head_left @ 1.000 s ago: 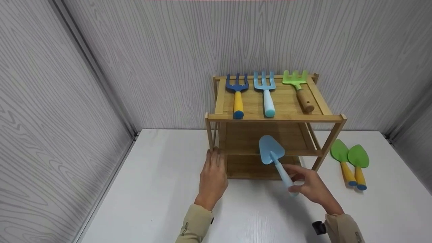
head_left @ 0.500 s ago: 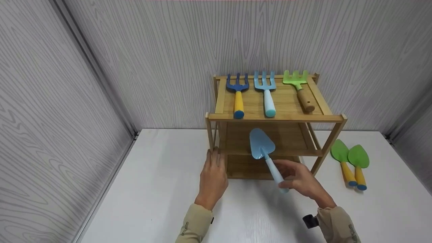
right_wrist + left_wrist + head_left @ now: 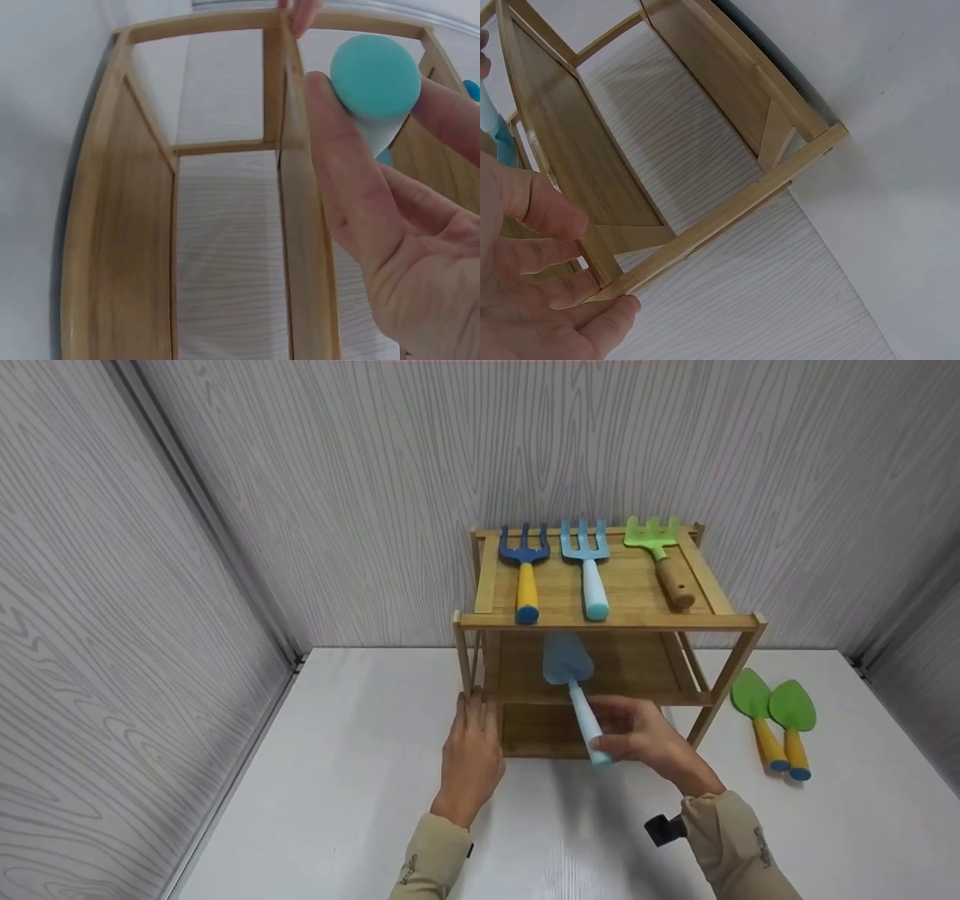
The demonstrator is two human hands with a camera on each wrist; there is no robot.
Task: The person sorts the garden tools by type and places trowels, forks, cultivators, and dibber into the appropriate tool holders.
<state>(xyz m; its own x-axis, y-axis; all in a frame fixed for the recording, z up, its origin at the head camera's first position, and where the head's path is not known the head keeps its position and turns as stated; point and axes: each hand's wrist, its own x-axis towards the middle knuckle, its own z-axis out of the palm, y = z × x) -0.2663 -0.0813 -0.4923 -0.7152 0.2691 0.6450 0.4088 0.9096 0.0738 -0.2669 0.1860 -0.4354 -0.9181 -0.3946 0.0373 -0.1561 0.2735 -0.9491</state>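
My right hand (image 3: 637, 731) pinches a light blue hand trowel (image 3: 585, 709) by its pale handle. The blade (image 3: 568, 658) points away, over the middle shelf, its tip at the top shelf's front rail in the head view. The handle's turquoise end (image 3: 375, 75) faces the right wrist camera. My left hand (image 3: 472, 761) touches the front left post of a wooden rack (image 3: 622, 622), fingers extended; in the left wrist view its fingertips straddle the post. On the top shelf lie three hand forks: dark blue (image 3: 526, 577), light blue (image 3: 591, 577) and green (image 3: 670, 574).
Two green trowels (image 3: 776, 727) with yellow handles lie on the white table (image 3: 360, 780), right of the rack. The bottom shelf (image 3: 544, 731) shows below the middle one. Grey wood-patterned walls (image 3: 360, 510) stand behind and on both sides.
My right hand has carried the trowel left and towards the rack, its blade now over the middle shelf. The left hand stays at the post.
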